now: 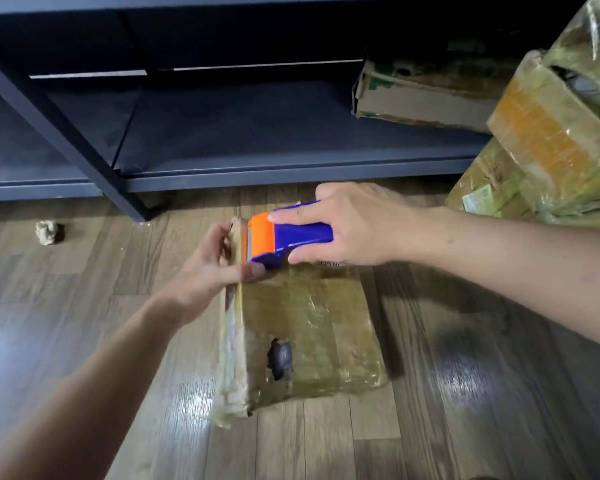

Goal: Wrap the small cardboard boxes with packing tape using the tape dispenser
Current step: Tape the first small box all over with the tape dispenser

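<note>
box (312, 327) flat on floor (84, 306), glossy tape over most of it, hole (280, 358) torn in top. long axis runs near-to-far, far end toward shelf (291, 133). right hand (354, 226) fingers wrapped round tape dispenser (291, 237) at far-left corner. dispenser lies crosswise, orange cutter end pointing left. left hand (208, 271) pinches box's left edge right beside cutter. risks imo: thumb nicked by blade, tape wrinkling over edge, box sliding on slick floor if pinch slips.
</note>
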`<action>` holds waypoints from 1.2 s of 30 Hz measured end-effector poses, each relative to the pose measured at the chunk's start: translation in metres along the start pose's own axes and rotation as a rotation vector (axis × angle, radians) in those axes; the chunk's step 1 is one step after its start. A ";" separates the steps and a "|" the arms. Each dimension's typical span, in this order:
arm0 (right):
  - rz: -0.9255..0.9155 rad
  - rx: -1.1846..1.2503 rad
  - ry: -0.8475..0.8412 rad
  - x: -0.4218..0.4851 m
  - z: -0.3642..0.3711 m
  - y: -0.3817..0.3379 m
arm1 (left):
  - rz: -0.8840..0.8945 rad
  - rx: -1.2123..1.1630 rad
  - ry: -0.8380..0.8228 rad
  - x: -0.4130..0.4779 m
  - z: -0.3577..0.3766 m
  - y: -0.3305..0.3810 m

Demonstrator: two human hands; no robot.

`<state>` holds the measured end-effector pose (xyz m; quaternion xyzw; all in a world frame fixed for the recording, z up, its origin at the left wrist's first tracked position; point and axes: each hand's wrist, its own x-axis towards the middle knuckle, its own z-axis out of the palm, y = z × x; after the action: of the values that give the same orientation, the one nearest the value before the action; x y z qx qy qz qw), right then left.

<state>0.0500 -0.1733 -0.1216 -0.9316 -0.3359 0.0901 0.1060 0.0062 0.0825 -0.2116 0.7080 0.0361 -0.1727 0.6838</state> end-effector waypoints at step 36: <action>-0.031 -0.197 -0.157 0.032 0.014 -0.032 | 0.102 0.795 0.028 0.022 -0.017 -0.038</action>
<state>0.0513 -0.1268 -0.1300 -0.9222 -0.3648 0.1276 -0.0111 0.0193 0.0971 -0.2546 0.9206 -0.0595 -0.1296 0.3634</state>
